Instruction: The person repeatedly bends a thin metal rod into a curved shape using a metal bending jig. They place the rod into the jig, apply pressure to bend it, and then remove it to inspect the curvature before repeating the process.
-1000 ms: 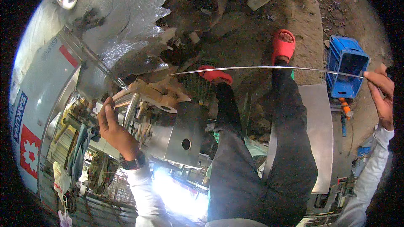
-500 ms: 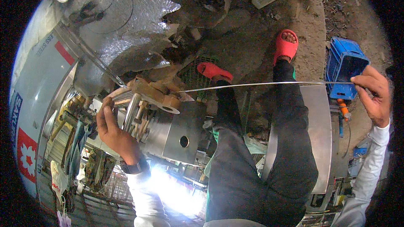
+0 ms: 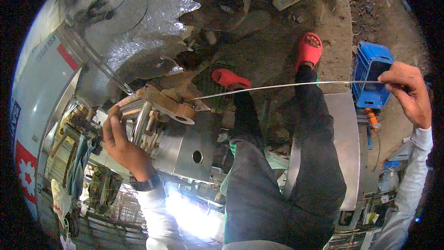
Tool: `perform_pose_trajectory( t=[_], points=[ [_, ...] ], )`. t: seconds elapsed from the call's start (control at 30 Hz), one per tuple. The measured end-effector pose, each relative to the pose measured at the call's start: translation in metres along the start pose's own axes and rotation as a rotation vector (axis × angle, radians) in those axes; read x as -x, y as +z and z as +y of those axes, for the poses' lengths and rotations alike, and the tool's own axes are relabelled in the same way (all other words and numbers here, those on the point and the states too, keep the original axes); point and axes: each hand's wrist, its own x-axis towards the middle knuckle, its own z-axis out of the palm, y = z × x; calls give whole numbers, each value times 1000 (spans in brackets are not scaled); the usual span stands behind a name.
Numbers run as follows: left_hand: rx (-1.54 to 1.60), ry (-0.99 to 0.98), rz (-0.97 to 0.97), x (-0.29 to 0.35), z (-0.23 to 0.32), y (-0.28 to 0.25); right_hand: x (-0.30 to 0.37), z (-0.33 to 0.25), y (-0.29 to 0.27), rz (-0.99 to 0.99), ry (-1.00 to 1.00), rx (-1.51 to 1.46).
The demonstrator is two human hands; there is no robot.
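A thin, shiny metal strip stretches across the view in a slight upward bow. Its right end is pinched between the thumb and fingers of my right hand. At its left end the strip meets a brown, worn block-like device with a round, pale-ended part. My left hand is raised beside this device, its fingers bent and bunched at the end of narrow brown bars. What the left fingertips hold is hard to make out. A bright metal post rises just right of these fingers.
Below the strip are my legs and red sandals. A blue crate stands behind the right hand, with an orange-handled tool near it. A sheet-metal panel lies right of my legs. Crumpled foil-like sheeting fills the upper left.
My right hand has moved slightly up and left with the strip's end, and the strip tilts up a little more toward the right. My left hand stays beside the brown device.
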Motion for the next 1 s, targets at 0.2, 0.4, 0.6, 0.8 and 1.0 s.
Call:
perform_pose_trajectory(
  t=[0.2, 0.4, 0.6, 0.8, 1.0],
  points=[
    [26, -3, 38, 2, -2, -1, -29, -20, -17, -71, 41, -99],
    [174, -67, 52, 0, 12, 6, -57, -32, -11, -4, -79, -108],
    [377, 10, 56, 4, 0, 3, -54, -29, -8, -365, 367, -322],
    [1064, 101, -158, 30, 13, 9, -37, -26, 13, -357, 452, -299],
    [1258, -165, 176, 46, -30, 1, -16, -42, 39, 1, 266, -101]
  ],
)
